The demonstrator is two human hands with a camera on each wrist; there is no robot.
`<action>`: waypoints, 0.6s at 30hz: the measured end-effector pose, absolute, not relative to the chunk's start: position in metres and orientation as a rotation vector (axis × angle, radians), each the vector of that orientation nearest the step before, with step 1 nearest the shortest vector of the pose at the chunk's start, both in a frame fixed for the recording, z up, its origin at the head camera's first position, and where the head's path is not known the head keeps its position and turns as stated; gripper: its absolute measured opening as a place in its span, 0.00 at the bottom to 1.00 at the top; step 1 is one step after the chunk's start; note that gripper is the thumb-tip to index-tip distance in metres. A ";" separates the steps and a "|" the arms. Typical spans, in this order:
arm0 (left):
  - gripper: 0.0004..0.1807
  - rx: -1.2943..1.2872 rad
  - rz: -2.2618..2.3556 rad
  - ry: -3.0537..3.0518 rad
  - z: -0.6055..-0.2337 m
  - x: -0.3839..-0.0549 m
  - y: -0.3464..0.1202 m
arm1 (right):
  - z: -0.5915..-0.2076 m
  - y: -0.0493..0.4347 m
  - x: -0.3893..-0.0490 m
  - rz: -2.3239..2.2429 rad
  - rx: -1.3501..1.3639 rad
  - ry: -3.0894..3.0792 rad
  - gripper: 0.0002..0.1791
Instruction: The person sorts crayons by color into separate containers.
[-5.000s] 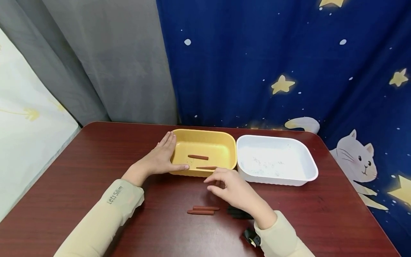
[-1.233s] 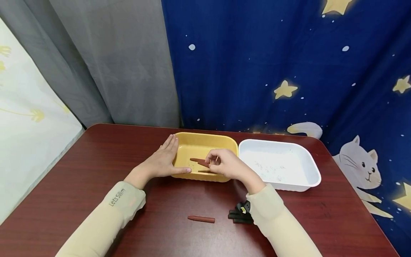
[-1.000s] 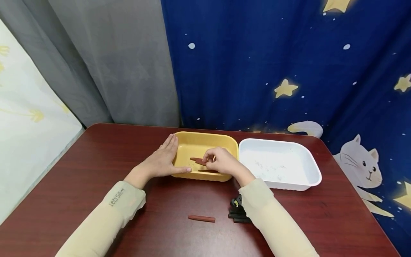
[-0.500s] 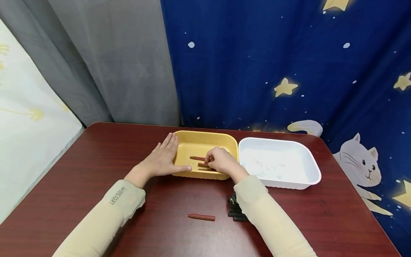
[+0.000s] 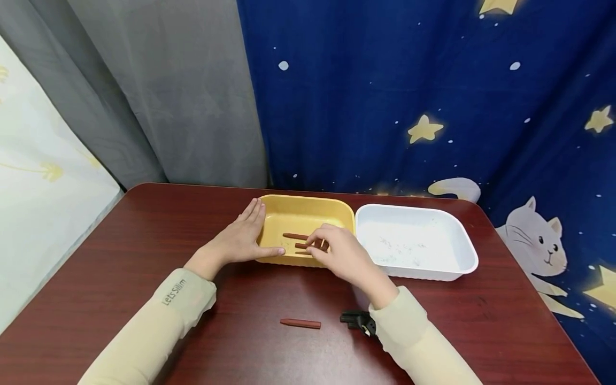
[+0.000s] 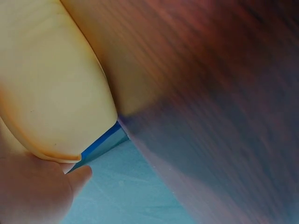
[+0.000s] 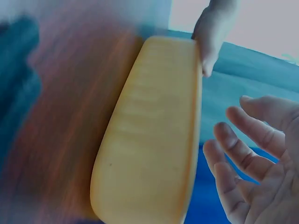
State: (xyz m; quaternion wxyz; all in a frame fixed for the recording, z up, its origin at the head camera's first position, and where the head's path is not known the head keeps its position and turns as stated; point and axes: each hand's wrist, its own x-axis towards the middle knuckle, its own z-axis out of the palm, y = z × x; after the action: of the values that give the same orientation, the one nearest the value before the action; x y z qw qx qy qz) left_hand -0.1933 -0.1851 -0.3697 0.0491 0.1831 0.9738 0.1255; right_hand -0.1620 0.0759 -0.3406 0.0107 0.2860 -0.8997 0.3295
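Observation:
My left hand (image 5: 240,235) rests on the left end of a yellow plastic tub (image 5: 308,206), fingers straight along its side and thumb over the front rim. Inside the tub lie three reddish-brown crayons (image 5: 294,236), partly covered by my right hand (image 5: 341,254). That hand hovers over the tub's front right part. In the right wrist view its fingers (image 7: 247,161) are loosely bent and spread apart, with nothing between them. Another reddish-brown crayon (image 5: 300,323) lies on the table in front. The left wrist view shows the tub's wall (image 6: 56,79) beside the left hand.
A white tub (image 5: 416,235) stands directly right of the yellow one, with dark specks on its floor. Black sticks (image 5: 348,317) lie by the right sleeve, partly hidden by a black device (image 5: 367,324) at the wrist. Curtains hang behind the table (image 5: 192,214).
One of two crayons on the table has gone into the yellow tub with my right hand, which has let it go and drawn back slightly. The left hand has stayed on the rim.

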 end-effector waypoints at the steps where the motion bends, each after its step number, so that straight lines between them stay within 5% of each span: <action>1: 0.70 0.557 0.381 2.968 -0.370 -0.193 -0.186 | -0.340 0.077 -0.156 1.039 0.917 -2.797 0.05; 18: 0.70 0.558 0.393 2.962 -0.371 -0.195 -0.188 | -0.367 0.074 -0.111 1.050 1.306 -3.018 0.02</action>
State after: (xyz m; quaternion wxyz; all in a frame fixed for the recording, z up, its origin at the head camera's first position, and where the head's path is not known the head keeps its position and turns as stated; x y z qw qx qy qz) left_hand -0.1946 -0.1881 -0.3708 0.0510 0.1834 0.9732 0.1291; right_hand -0.1105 0.0743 -0.3665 -0.1546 0.3737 -0.8638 0.3004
